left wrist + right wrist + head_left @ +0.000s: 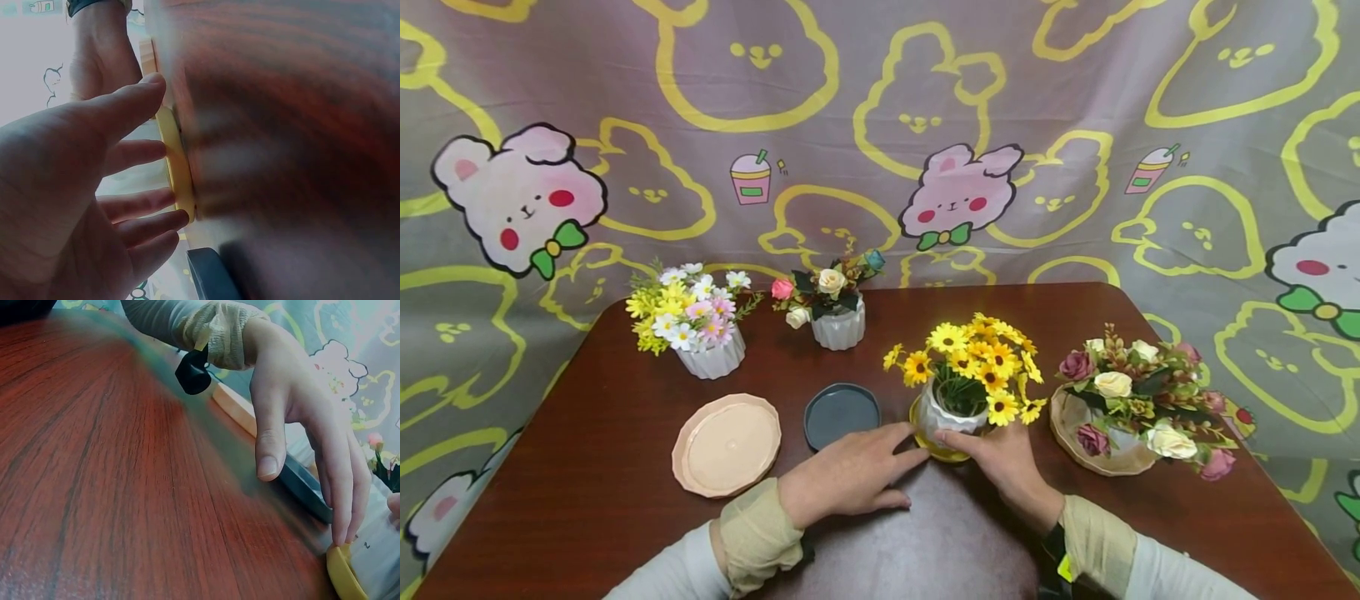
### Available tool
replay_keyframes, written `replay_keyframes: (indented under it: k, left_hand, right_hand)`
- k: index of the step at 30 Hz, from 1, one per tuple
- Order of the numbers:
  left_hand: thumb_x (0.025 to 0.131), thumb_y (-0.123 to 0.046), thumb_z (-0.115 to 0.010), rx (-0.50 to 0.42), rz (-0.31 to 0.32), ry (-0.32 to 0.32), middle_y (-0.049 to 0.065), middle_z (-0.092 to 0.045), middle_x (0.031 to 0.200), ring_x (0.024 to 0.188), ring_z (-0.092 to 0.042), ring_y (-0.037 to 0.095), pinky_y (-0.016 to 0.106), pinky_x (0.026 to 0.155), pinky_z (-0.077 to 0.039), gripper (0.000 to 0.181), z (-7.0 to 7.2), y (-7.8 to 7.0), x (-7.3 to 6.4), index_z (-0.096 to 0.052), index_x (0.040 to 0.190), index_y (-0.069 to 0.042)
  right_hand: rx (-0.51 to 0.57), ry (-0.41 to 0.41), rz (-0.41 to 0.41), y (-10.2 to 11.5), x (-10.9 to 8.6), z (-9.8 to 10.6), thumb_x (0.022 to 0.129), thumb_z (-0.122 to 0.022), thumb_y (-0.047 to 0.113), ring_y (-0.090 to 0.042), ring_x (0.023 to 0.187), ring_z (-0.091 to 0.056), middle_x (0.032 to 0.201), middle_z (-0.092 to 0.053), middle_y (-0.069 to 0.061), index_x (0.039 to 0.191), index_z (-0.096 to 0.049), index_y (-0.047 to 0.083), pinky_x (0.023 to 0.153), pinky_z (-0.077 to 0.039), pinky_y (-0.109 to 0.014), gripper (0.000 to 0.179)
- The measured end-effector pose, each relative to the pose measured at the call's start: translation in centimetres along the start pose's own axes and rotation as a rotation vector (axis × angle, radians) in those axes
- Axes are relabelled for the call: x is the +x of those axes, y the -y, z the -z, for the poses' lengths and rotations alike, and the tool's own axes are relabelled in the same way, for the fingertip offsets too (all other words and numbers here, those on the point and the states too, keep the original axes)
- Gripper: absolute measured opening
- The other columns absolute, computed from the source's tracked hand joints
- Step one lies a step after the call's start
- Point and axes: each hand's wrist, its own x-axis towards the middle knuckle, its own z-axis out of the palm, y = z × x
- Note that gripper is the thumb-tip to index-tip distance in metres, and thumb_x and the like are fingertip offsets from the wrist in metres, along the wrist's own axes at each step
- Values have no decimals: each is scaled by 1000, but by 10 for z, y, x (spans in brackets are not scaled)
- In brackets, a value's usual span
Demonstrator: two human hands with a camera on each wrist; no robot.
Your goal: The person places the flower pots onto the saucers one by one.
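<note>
a white fluted pot (936,418) filled with yellow, dark-centred daisy-like flowers (981,358) is set over a round, shallow yellow saucer (180,175), right of centre on the dark red-brown wooden desk (587,467). the saucer's near-left rim is touched by the fingertips of the left hand (853,475), whose grip is kept loose and wide, the fingers nearly straight and the thumb held apart. the pot's near wall is crossed by the thumb of the right hand (1011,471); its fingers are largely hidden behind the flowers, but the pot appears to be held in that grip. just beyond the left hand, a dark blue-grey shallow saucer (842,414) is seen, and farther left a larger peach-coloured plate with a faceted rim (730,446). on the right, a tan faceted plate (1063,433) is occupied by a pot of cream and mauve roses (1112,384). toward the back, a white ribbed pot of yellow, white and pink blossoms (713,357) and a smaller white ribbed pot of mixed roses (840,327) are placed before a cartoon-printed cloth backdrop (850,150).
</note>
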Motion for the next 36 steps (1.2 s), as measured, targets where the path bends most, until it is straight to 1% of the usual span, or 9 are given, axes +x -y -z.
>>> replay_keyframes:
  k: [4, 6, 10, 13, 21, 24, 26, 32, 36]
  left_hand:
    - [92, -51, -64, -14, 1, 8, 8, -49, 144, 126, -56, 18, 34, 98, -53, 64, 0, 1, 0, -48, 145, -21]
    - [92, -51, -64, -19, 2, 7, 8, -49, 144, 126, -56, 18, 34, 98, -53, 64, 0, 1, 0, -48, 145, -21]
    - [92, -52, -64, -20, 1, 4, 8, -49, 144, 126, -56, 18, 34, 98, -53, 64, 0, 2, 0, -48, 146, -21]
    - [92, -52, -63, -17, 1, 7, 8, -49, 145, 126, -56, 19, 34, 98, -52, 64, 0, 2, 0, -48, 145, -20]
    - [93, -51, -63, -21, 5, 12, 9, -48, 146, 127, -55, 19, 34, 99, -52, 63, 0, 1, -1, -48, 146, -20]
    - [93, -51, -63, -23, 6, 13, 9, -47, 146, 128, -55, 19, 34, 99, -52, 63, 0, 1, -1, -47, 146, -21]
    - [93, -51, -63, -21, 7, 12, 9, -47, 146, 128, -55, 19, 34, 99, -52, 63, 0, 2, -1, -47, 146, -21]
    - [92, -52, -63, -9, 4, 1, 9, -48, 145, 126, -55, 19, 34, 98, -52, 63, 0, 2, -2, -48, 146, -22]
    - [92, -53, -63, 11, -2, -16, 9, -48, 142, 122, -56, 18, 33, 95, -54, 63, -1, 2, -2, -48, 146, -24]
  right_hand:
    - [21, 5, -16, 1, 1, 0, 65, -93, 20, -14, 121, -55, 131, -63, -3, 135, -53, 14, 103, -39, -16, 81]
    - [10, 6, -37, 1, 0, 0, 65, -93, 21, -14, 120, -56, 130, -64, -4, 133, -54, 13, 103, -40, -19, 79]
    - [-6, 17, -81, 0, -1, -1, 64, -94, 27, -14, 121, -55, 131, -63, -2, 134, -53, 15, 106, -40, -28, 82]
    - [18, 22, -93, -1, -1, -1, 63, -94, 27, -14, 123, -54, 132, -61, -1, 135, -50, 17, 109, -38, -33, 85]
    - [35, 15, -90, -4, 0, -2, 63, -94, 24, -11, 123, -52, 133, -60, 2, 136, -49, 18, 108, -38, -28, 87]
    - [36, 15, -97, -4, 0, -2, 63, -94, 25, -11, 123, -53, 132, -61, 2, 136, -50, 18, 108, -38, -29, 86]
    - [22, 12, -95, -4, 0, -2, 63, -94, 26, -12, 122, -53, 132, -61, 1, 136, -50, 17, 108, -39, -30, 85]
    - [-6, 9, -81, -2, -1, -3, 64, -94, 26, -15, 121, -56, 130, -64, -3, 134, -53, 13, 105, -41, -28, 81]
    - [-33, 6, -76, -2, -2, -4, 64, -94, 26, -17, 121, -57, 130, -65, -5, 133, -54, 11, 107, -42, -33, 81]
